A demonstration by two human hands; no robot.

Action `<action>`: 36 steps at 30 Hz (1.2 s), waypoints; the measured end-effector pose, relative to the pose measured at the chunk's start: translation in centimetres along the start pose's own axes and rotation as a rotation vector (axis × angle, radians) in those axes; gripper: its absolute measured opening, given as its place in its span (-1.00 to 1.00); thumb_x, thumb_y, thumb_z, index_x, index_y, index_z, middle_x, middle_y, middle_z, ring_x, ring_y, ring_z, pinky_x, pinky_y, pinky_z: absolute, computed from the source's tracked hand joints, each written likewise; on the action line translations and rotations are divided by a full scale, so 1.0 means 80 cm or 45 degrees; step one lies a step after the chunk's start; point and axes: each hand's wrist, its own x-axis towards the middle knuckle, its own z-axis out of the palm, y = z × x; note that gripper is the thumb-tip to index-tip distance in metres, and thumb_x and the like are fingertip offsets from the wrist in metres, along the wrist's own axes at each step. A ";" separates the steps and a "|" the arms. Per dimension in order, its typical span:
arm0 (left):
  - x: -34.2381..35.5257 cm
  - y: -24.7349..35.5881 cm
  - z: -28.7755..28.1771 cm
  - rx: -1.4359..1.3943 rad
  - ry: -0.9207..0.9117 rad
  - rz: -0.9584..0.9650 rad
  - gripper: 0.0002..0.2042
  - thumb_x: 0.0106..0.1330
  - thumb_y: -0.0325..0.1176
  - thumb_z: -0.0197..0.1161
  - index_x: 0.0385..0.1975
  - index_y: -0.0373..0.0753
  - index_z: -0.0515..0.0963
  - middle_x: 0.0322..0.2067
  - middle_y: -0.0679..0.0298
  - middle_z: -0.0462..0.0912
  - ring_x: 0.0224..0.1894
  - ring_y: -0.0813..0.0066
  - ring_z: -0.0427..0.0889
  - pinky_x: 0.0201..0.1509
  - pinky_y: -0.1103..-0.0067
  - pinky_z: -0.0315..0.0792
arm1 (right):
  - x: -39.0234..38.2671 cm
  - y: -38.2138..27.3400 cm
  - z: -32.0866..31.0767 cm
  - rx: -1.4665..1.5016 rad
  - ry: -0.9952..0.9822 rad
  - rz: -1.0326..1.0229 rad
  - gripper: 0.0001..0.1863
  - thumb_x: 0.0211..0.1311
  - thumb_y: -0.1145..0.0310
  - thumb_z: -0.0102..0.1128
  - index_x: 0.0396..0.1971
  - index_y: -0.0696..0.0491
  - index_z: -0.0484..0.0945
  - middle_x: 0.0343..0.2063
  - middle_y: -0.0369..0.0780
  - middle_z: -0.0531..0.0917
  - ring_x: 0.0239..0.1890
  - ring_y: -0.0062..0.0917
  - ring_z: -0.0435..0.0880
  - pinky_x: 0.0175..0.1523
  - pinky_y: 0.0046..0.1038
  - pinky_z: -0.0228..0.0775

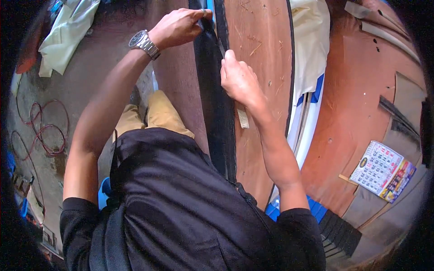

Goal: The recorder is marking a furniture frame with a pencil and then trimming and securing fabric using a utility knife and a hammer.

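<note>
- my left fingers [199, 14] are curled at the black strip [209, 86], top centre; can't tell how firmly
- my right fingers [230, 56] pinch a thin dark piece [221, 47]
- strip runs down mid-frame

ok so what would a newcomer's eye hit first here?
Probably the two hands, left and right, at the long black strip, upper middle, with a silver watch on the left wrist. Next, the bright calendar at lower right. Then the looped red cord on the floor, far left.
</note>
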 end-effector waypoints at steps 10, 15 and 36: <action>-0.070 0.048 0.043 0.011 0.087 0.061 -0.64 0.09 -0.49 0.08 -0.05 -0.23 0.47 -0.40 -0.07 0.54 -0.29 -0.01 0.55 -0.20 0.26 0.44 | -0.081 0.017 0.033 0.033 -0.017 0.023 -0.84 0.24 0.41 -0.14 -0.31 0.20 0.25 -0.50 0.22 0.56 -0.31 0.17 0.55 -0.17 0.11 0.35; -0.105 0.068 0.067 0.069 0.151 0.145 -0.65 0.10 -0.48 0.00 -0.09 -0.11 0.53 -0.45 -0.02 0.58 -0.35 0.05 0.60 -0.27 0.28 0.51 | -0.124 0.024 0.049 0.024 -0.027 0.024 -0.84 0.24 0.40 -0.13 -0.31 0.20 0.25 -0.51 0.22 0.56 -0.32 0.16 0.56 -0.17 0.10 0.35; -0.251 0.180 0.154 0.067 0.105 0.218 -0.60 0.08 -0.51 0.09 0.00 -0.28 0.45 -0.38 -0.06 0.53 -0.28 -0.02 0.54 -0.17 0.26 0.44 | -0.313 0.065 0.128 0.008 0.009 0.008 -0.84 0.25 0.40 -0.12 -0.31 0.20 0.26 -0.52 0.19 0.57 -0.34 0.15 0.56 -0.21 0.10 0.37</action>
